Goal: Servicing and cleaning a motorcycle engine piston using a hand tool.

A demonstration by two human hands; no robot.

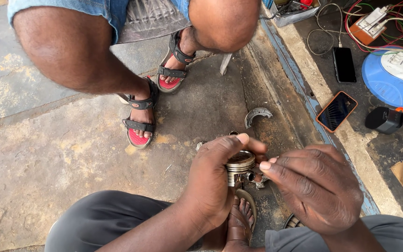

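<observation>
Left hand (213,179): closed around the metal piston (240,167), crown up, long axis upright, above the floor (71,154).
Right hand (313,184): fingertips pinched at the piston's right rim, touching.
Nearer hand: left.

Stained, cracked concrete floor (71,154), crossed by a blue strip (304,93). Curved metal half-shell (257,115) lying near the strip. Beyond it, toward the far right corner: two phones (343,64) (336,111), blue round lid (388,86), tangled wires (374,18).
</observation>
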